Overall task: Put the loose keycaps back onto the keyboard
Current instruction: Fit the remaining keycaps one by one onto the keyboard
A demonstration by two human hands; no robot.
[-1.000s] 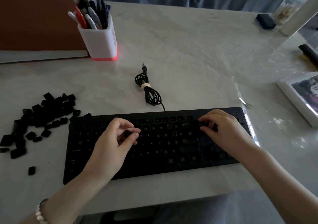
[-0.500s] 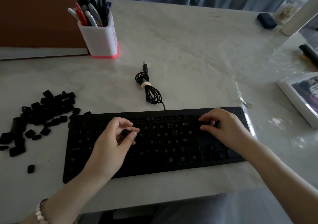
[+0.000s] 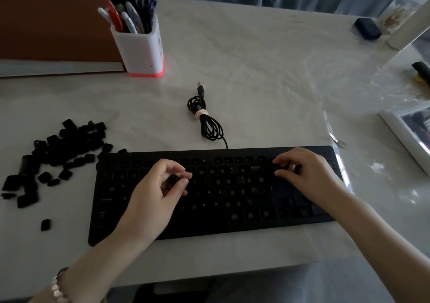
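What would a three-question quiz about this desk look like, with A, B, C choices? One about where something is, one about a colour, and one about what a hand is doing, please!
1. Where is the heap of loose keycaps?
A. left of the keyboard
B. right of it
C. on the floor

2. What colour is the bottom strip of the pen cup?
A. green
B. pink-red
C. blue

3. What is the left hand doing?
A. lying flat
B. pinching a keycap
C. holding a pen

Answers:
1 A, the heap lies off the keyboard's left end.
2 B, the white cup ends in a pink-red band.
3 B, thumb and fingertips pinch one black keycap above the keys.
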